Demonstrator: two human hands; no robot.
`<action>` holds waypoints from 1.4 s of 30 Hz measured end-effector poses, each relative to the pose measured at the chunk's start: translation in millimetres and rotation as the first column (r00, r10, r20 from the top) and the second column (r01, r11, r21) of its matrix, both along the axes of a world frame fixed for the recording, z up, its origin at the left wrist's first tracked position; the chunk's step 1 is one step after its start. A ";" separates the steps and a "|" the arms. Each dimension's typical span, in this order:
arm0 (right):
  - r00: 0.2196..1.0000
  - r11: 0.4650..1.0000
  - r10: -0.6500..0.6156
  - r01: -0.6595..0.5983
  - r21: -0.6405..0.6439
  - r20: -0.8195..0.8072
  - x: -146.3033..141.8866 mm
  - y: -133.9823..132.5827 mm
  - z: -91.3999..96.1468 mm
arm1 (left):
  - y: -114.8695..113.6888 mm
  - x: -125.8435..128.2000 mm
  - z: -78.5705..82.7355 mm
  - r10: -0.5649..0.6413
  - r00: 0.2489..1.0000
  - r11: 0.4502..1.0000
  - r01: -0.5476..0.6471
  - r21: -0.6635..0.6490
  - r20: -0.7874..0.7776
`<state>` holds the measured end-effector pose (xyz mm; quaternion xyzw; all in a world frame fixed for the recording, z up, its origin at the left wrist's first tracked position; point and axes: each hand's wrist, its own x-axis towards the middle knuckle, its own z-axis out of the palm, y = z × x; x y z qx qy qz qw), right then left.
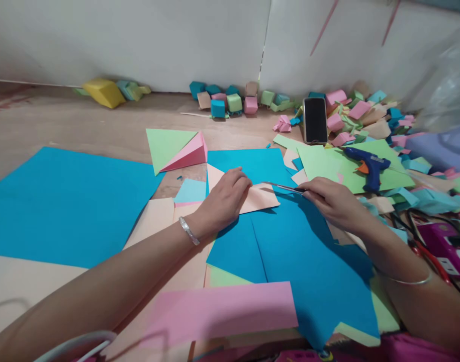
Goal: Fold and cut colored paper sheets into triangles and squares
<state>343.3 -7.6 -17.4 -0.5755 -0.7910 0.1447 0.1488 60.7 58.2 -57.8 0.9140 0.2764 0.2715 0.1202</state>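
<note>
In the head view, a folded piece of peach paper lies over blue sheets. My left hand is closed on its left end, fingers curled over the paper and partly hidden. On the right, my right hand grips scissors, their slim silver blades pointing left at the upper right edge of the peach paper. Beneath both hands spreads a large blue paper sheet. A pink paper strip rests nearer to me, and a green and pink folded piece sits beyond my left hand.
Another blue sheet covers the left side. A blue glue gun lies on green paper at right, near a phone and many small paper boxes. A purple power strip and red-handled pliers are at far right.
</note>
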 end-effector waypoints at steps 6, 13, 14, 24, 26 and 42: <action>0.998 0.996 0.065 -0.066 0.062 0.026 -2.9 -4.2 -3.3 | -1.1 -0.2 0.4 0.025 1.000 1.000 -0.025 -0.014 -0.010; 0.960 0.961 0.277 -0.275 0.035 -0.041 -18.7 -6.2 -8.4 | -2.8 4.0 -1.7 0.082 0.996 0.996 -0.082 -0.016 -0.016; 0.957 0.956 0.287 -0.285 0.070 -0.025 -21.0 -6.2 -11.3 | -3.0 5.1 -1.6 0.100 0.995 0.995 -0.100 -0.012 -0.005; 0.966 0.939 0.237 -0.254 0.233 0.100 -21.5 -9.7 -16.0 | 5.9 -12.2 12.3 -0.104 0.950 0.992 0.079 -0.096 -0.294; 0.959 0.940 0.264 -0.281 0.194 0.106 -19.4 -11.6 -11.9 | 6.8 -15.3 13.1 -0.113 0.926 0.987 0.061 -0.151 -0.361; 0.947 0.930 0.308 -0.320 0.181 0.089 -34.3 -23.3 -8.0 | 4.1 -14.0 11.0 -0.098 0.911 0.989 0.047 -0.137 -0.401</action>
